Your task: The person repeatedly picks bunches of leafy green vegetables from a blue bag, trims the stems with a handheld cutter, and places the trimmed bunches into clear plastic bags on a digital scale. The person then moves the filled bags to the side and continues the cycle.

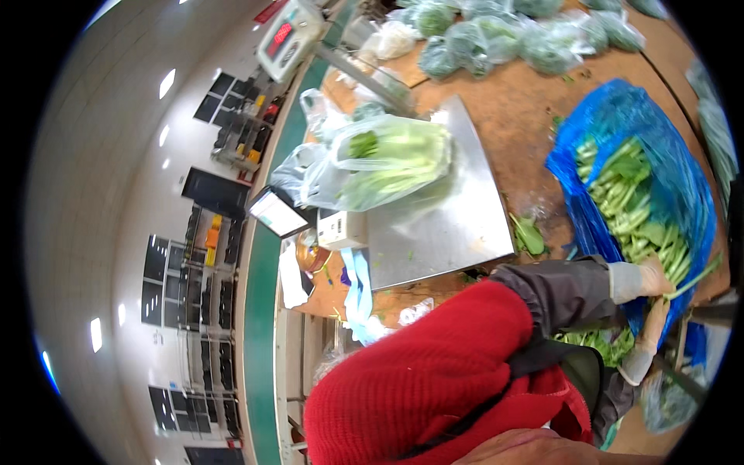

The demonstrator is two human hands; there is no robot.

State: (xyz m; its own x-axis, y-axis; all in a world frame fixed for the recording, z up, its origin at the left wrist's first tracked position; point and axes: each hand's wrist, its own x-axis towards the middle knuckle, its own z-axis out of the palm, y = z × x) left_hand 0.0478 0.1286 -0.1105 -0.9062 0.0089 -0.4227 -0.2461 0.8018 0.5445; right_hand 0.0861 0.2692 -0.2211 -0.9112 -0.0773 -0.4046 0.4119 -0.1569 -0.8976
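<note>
My left hand [655,277], in a pale glove with a grey sleeve, is closed around a bunch of green stems [690,277] at the near end of an open blue plastic bag [620,108]. The bag lies on the wooden table [511,101] and is full of leafy green vegetables [632,198]. My right hand [645,347], also gloved, sits just below the left one, against more greens [601,341]; its grip is hidden. My red sweater [434,372] fills the lower middle of the view.
A steel scale platform [442,232] holds a clear bag of greens [387,163]. The scale's display head [287,35] stands at the back. Several bagged greens [496,39] lie across the far table. A loose leaf [529,235] lies beside the platform.
</note>
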